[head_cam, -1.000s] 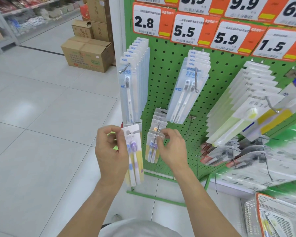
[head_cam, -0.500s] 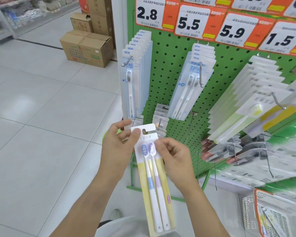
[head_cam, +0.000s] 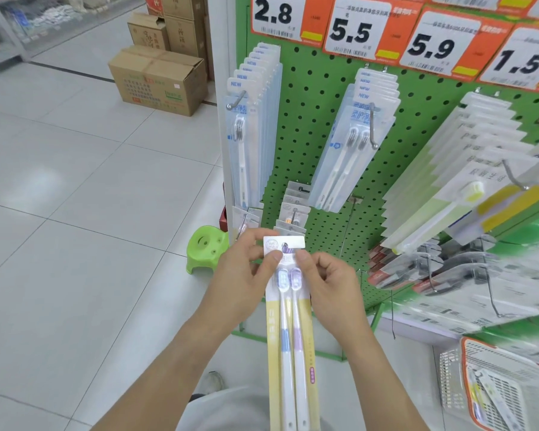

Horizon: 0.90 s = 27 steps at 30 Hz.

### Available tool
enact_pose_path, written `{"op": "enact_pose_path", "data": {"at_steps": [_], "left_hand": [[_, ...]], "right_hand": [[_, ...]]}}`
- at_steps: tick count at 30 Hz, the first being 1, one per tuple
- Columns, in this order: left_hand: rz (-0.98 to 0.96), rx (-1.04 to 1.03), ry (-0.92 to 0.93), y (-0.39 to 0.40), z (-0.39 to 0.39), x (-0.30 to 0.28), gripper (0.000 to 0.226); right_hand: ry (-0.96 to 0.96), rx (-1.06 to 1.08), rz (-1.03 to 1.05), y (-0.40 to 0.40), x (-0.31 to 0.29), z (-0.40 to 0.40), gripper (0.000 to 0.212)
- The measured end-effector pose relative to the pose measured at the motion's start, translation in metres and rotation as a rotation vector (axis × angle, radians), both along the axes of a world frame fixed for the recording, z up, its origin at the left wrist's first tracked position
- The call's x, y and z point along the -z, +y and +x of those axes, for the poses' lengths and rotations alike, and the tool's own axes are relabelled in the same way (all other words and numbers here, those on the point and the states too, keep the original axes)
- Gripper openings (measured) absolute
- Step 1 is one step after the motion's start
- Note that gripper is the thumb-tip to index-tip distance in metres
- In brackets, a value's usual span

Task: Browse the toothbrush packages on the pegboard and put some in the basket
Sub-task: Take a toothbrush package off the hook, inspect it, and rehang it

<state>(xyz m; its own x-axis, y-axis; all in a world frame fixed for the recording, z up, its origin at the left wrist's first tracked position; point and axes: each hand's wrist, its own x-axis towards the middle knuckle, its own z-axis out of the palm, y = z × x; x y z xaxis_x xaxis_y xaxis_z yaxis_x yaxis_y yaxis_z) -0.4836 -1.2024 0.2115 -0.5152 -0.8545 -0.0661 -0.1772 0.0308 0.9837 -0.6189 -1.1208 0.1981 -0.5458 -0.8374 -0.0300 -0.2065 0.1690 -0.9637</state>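
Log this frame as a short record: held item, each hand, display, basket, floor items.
held item: yellow-backed twin toothbrush package, upright, off its hook
left hand: pinches the package's top card
right hand: pinches the top card from the other side
display: green pegboard with hanging clear toothbrush packs
basket: orange-rimmed white mesh basket, lower right, packages inside
floor items: green plastic stool, brown cardboard box

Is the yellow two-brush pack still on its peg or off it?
Off. Both hands, left and right, pinch the pack by its top card, in front of the pegboard.
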Motion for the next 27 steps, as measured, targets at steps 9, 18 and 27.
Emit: {"op": "enact_pose_path", "data": {"at_steps": [9,18,27], "left_hand": [[-0.045,0.031,-0.05,0.017,0.007,0.01,0.045],[0.114,0.094,-0.023,0.022,0.012,0.005,0.073],[0.154,0.125,0.039,0.03,0.01,0.01,0.084]], "right_hand": [[-0.014,-0.034,-0.007,0.02,0.01,0.014,0.019],[-0.093,-0.136,0.005,0.024,0.008,0.007,0.033],[-0.183,-0.128,-0.018,0.03,0.015,0.007,0.043]]}}
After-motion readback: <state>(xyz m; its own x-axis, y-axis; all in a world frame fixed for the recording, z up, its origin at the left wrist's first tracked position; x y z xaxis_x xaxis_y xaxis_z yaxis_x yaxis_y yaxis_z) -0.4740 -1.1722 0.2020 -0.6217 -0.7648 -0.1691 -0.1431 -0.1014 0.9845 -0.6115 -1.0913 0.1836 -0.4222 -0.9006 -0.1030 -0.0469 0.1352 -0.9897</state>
